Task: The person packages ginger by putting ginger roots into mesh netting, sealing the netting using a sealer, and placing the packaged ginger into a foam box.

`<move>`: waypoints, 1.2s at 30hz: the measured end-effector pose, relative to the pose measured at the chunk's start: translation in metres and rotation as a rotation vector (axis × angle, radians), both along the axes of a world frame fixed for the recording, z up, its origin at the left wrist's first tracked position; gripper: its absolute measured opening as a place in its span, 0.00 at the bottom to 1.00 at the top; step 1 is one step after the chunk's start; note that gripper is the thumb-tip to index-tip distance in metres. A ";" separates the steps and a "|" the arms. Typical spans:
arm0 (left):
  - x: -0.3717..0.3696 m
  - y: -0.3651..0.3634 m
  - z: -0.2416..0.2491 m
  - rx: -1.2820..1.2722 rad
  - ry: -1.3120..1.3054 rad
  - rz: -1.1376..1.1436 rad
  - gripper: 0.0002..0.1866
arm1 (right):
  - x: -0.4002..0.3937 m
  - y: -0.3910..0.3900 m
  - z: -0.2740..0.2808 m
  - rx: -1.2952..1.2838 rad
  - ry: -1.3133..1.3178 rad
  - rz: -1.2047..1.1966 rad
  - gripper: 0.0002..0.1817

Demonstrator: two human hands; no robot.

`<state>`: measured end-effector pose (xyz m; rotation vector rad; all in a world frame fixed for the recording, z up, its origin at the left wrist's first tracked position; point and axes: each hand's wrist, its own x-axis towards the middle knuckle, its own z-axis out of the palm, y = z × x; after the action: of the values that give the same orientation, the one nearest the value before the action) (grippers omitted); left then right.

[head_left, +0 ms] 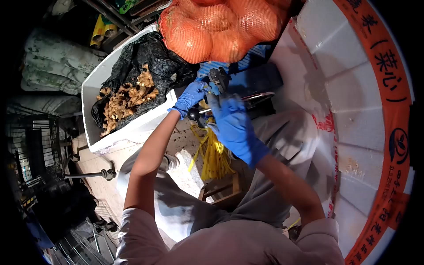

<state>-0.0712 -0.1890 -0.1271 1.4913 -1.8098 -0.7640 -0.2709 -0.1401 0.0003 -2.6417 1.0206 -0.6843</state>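
Note:
Both my hands wear blue gloves. My left hand (193, 97) is closed, its fingertips pinched beside the dark metal head (218, 78) of a small machine; what they hold, if anything, is too small to make out. My right hand (235, 128) is raised just right of it, slightly blurred, thumb and fingers apart, with nothing visible in it. Between the hands a metal lever with a black ball knob (193, 114) sticks out. Yellow netting (216, 159) hangs below the machine, between my knees. The machine's dark blue body (258, 79) extends to the right.
At the left stands a white foam box (89, 110) with a black plastic bag (148, 51) and ginger-like roots (128, 101). An orange net sack (221, 26) of round produce lies at the back. White foam boxes (357, 119) with orange tape wall the right. Wire racks (37, 150) stand far left.

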 end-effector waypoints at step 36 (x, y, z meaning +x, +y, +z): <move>0.012 -0.007 0.001 0.153 0.179 -0.170 0.09 | 0.178 0.057 -0.191 0.076 0.442 0.345 0.08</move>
<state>-0.0595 -0.1957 -0.1261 1.3267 -1.7909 -1.1062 -0.0930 -0.0831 -0.1909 -2.8582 0.6318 0.0142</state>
